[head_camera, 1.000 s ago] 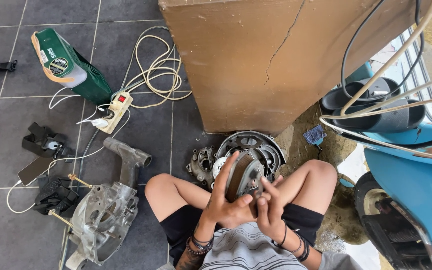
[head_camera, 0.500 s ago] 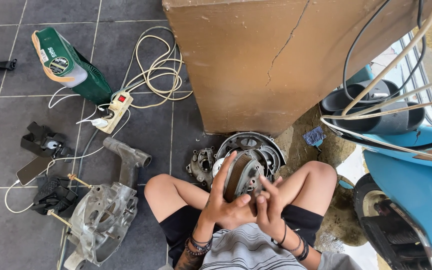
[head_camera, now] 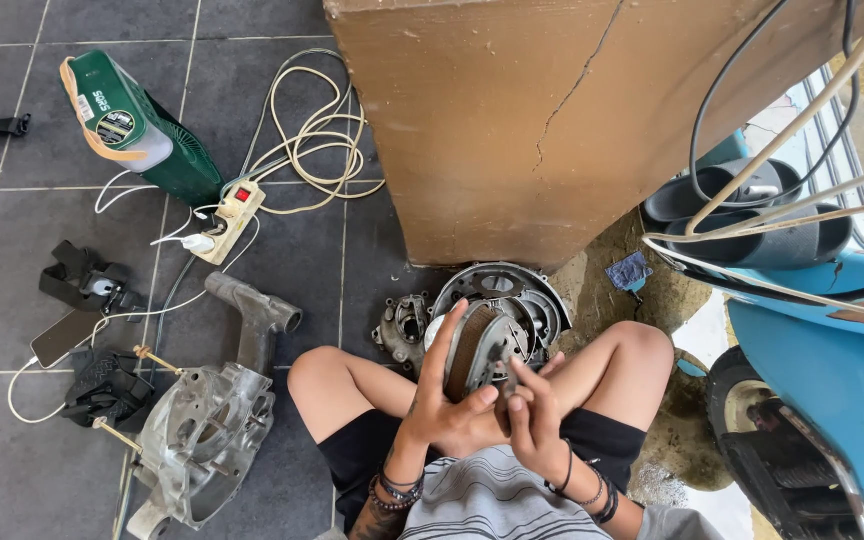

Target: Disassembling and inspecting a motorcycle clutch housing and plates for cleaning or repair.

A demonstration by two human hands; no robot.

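Observation:
I sit cross-legged on the tiled floor. My left hand (head_camera: 442, 405) grips a curved metal brake shoe (head_camera: 474, 345) with a brown lining, held upright above my lap. My right hand (head_camera: 537, 410) is closed on the shoe's lower end, its fingers pinching at a small part there. Just beyond the hands a round metal backing plate (head_camera: 527, 295) lies on the floor, with a smaller grey metal part (head_camera: 402, 325) to its left.
A grey engine casing (head_camera: 207, 430) with a long arm lies at my left knee. Farther left are black gloves (head_camera: 107, 385), a phone on a cable (head_camera: 67, 335), a power strip (head_camera: 230, 220) and a green box (head_camera: 137, 125). A brown pillar (head_camera: 552, 120) stands ahead, a blue scooter (head_camera: 832, 370) at right.
My right hand's fingers have shifted a little on the shoe's lower end. The left hand and the shoe stay where they were.

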